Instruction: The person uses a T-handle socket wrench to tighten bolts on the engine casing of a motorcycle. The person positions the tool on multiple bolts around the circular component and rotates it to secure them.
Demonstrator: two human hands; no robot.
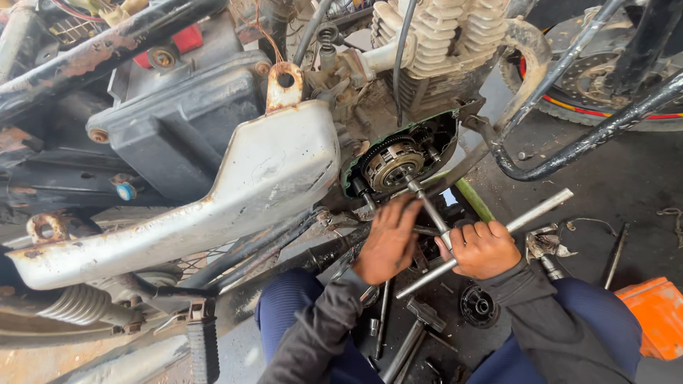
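A motorcycle engine's open side shows a round clutch assembly (pixel 393 163) inside a dark case. A steel T-handle socket wrench (pixel 526 217) runs from the clutch centre down to a long crossbar. My right hand (pixel 482 248) is closed around the wrench where shaft and crossbar meet. My left hand (pixel 388 242) rests just left of the shaft below the clutch, fingers curled near the case; what it touches is hidden. Both arms wear dark sleeves.
A silver exhaust muffler (pixel 235 192) crosses the left. Cylinder fins (pixel 445 35) sit above the clutch, a black crash guard tube (pixel 569 146) at right. Loose tools and a black round part (pixel 478 307) lie on the ground between my knees. An orange container (pixel 658 316) stands at right.
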